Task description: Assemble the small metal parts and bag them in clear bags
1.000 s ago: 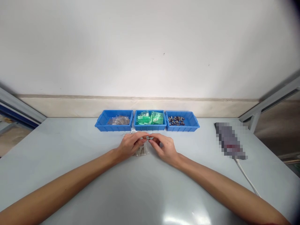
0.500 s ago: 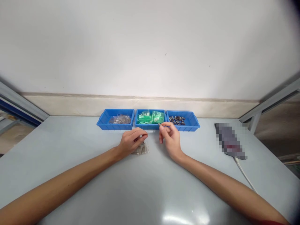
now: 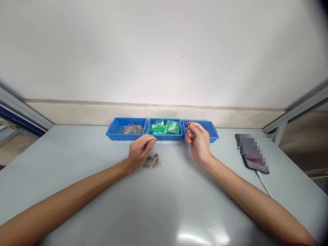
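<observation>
In the head view, two bare hands are seen above a pale grey table (image 3: 153, 201). The left hand (image 3: 140, 150) is held in a loose curl, thumb and forefinger brought close together; whether anything is gripped between them cannot be told. Just beside that hand, on its right, a clear bag (image 3: 155, 162) is laid flat on the table, with slim dark pieces seen through the plastic. The bag's near-hand edge is partly covered by the wrist and palm, and whether it is touched cannot be told.

The right hand (image 3: 200, 141) is extended over the near edge of the right bin (image 3: 213, 134), its fingers bent inward and the gap to the thumb kept narrow. Small metal parts (image 3: 187, 128) are glimpsed in the bin just left of the fingertips; the rest of the pile is hidden by the hand, and whether a part is grasped cannot be made out.

Between the two hands and farther back, the middle bin (image 3: 165, 138) is filled with green packets (image 3: 172, 127). Beyond the left hand, a little to its left, brown-tinted packets (image 3: 132, 129) are contained in the left bin (image 3: 125, 137). All three blue bins are lined up in a row, set near the wall (image 3: 153, 51). Well to the right of the right hand, a phone (image 3: 256, 166), partly masked by pixel blocks, is laid on the table, with a white cable (image 3: 264, 184) attached at its near end.
</observation>
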